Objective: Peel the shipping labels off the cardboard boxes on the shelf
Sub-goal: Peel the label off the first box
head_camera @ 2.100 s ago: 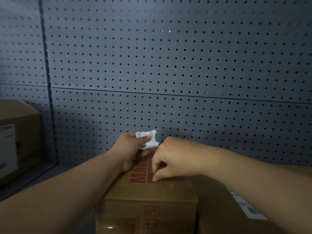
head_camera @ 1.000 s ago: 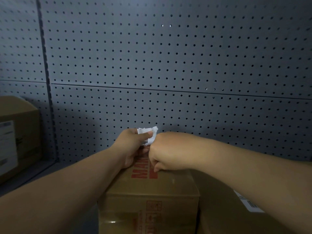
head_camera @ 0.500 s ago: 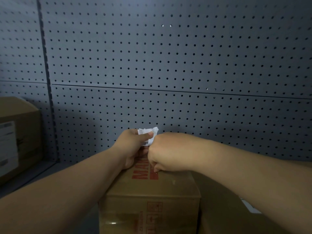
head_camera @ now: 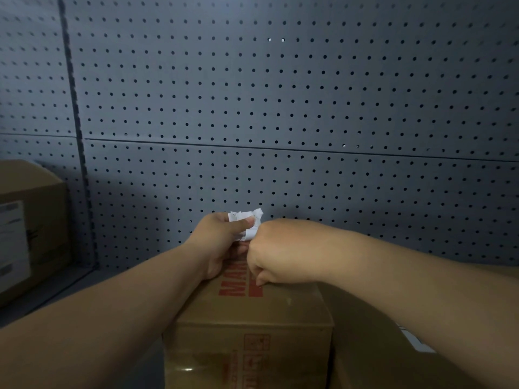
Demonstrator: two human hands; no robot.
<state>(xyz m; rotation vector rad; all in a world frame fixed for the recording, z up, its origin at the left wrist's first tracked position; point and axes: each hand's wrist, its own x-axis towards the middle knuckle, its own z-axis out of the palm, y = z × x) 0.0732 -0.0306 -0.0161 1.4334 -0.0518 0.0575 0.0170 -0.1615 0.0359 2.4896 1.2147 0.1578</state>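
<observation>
While my left hand (head_camera: 216, 242) pinches crumpled label scraps (head_camera: 247, 217) above the far edge of the middle box (head_camera: 252, 313), keeping them clear, my right hand (head_camera: 280, 251) curls onto its top, seemingly picking; its grip is hidden.

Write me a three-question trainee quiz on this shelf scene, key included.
1. True or false: the left hand grips crumpled white paper.
2. The red lettering sits: A) on top of the box that the right hand rests on; B) on the back wall; C) on the paper.
3. What is stuck to the front of the box at far left?
Key: 1 true; 2 A; 3 a white label.
</observation>
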